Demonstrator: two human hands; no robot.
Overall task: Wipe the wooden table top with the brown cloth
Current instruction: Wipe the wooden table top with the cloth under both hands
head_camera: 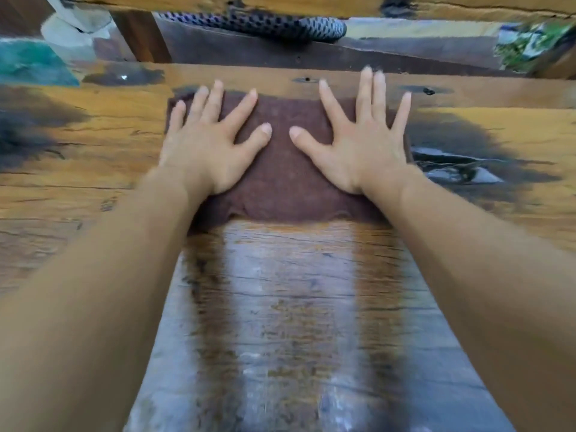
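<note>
The brown cloth lies spread flat on the wooden table top, close to the table's far edge. My left hand presses on the cloth's left half with fingers straight and spread. On the right half my right hand presses the same way, its fingertips reaching just past the cloth's far edge. Both arms are stretched forward. A darker, wet-looking band runs on the wood from the cloth's near edge toward me.
Beyond the far edge sits a dark wooden bench with a patterned blue-black fabric on it. A teal object and a white object lie at the far left. Dark knots and stains mark the wood on both sides.
</note>
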